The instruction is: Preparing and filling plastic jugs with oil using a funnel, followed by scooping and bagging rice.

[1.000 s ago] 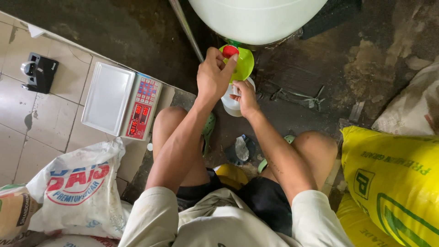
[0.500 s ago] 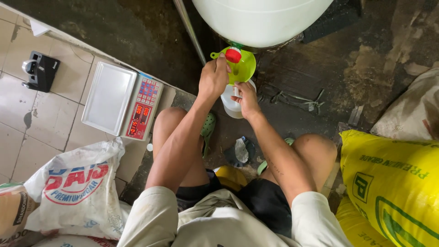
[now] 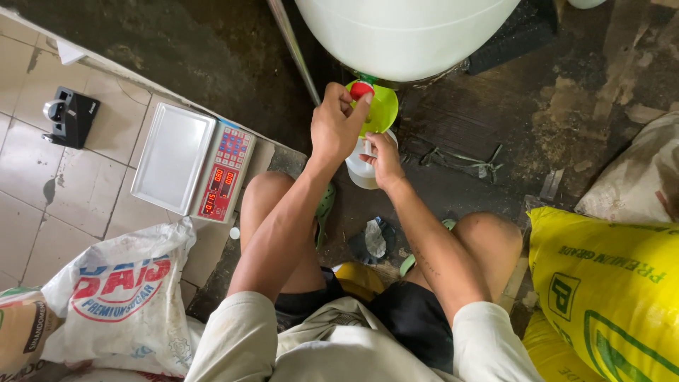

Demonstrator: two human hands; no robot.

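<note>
Left fingers (image 3: 353, 106) on red tap (image 3: 361, 89), right hand (image 3: 382, 157) perhaps steadying bottle (image 3: 361, 172)

left hand (image 3: 338, 127) raised, right hand (image 3: 384, 160) gripping

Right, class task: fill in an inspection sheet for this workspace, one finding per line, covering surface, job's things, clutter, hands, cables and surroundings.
Surface: dark, stained concrete floor; tiled ledge at left.
Job's things: green funnel over a white container, under the red tap of a large white drum.
Clutter: crumpled scrap between the feet.
Hands: left hand on the red tap; right hand holds the container.
Cables: nothing seen.
Surroundings: digital scale, tape dispenser, white sack, yellow sack.
</note>
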